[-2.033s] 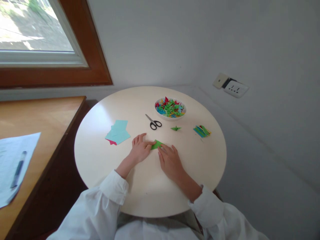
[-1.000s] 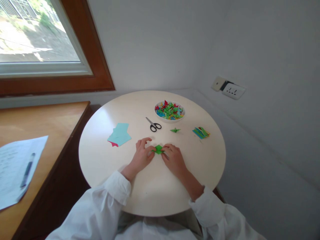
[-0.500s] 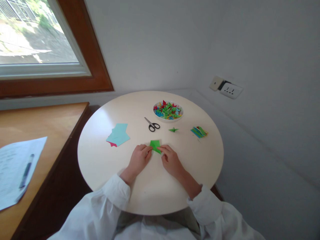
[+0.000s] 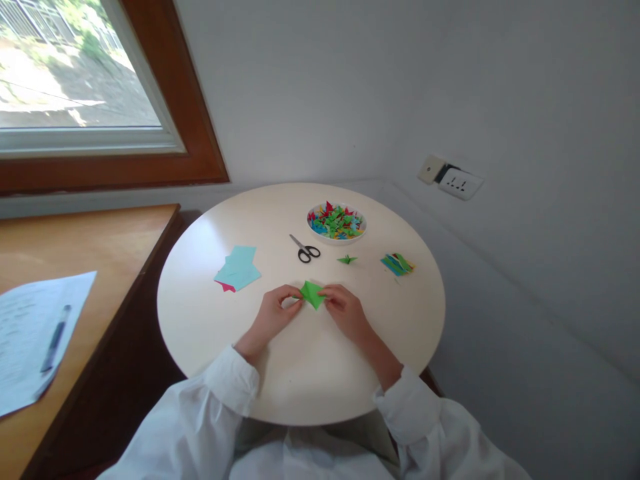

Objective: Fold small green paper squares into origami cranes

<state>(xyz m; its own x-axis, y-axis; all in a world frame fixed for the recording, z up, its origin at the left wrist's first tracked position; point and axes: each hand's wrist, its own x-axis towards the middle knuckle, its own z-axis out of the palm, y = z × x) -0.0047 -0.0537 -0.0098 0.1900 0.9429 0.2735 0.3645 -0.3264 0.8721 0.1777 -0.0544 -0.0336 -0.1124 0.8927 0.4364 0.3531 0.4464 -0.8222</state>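
- Two seconds ago the green folded paper [image 4: 313,294] lay flat under my pressing hands. It is now raised a little off the counter [image 4: 300,380] and turned to a diamond shape between them.
- My left hand [image 4: 273,313] pinches the paper's left corner, its fingers closed on the edge, with the heel of the hand low over the counter.
- My right hand [image 4: 346,311] grips the right corner the same way, fingers closed on the paper, and both white sleeves reach in from the near edge.
- The paper sits near the middle of the round counter, just in front of me.
- Black scissors [image 4: 305,250] lie beyond the paper, apart from it, their blades pointing away to the left.
- A white bowl [image 4: 337,237] heaped with small coloured paper pieces stands further back, and a small green folded figure [image 4: 347,259] lies near it.
- A stack of coloured strips [image 4: 397,264] lies to the right, and light blue sheets [image 4: 239,268] over a pink sheet [image 4: 226,287] lie to the left.
- On the wooden desk [image 4: 90,240] at far left lies a white sheet [image 4: 25,313] with a pen [image 4: 55,339] on it.
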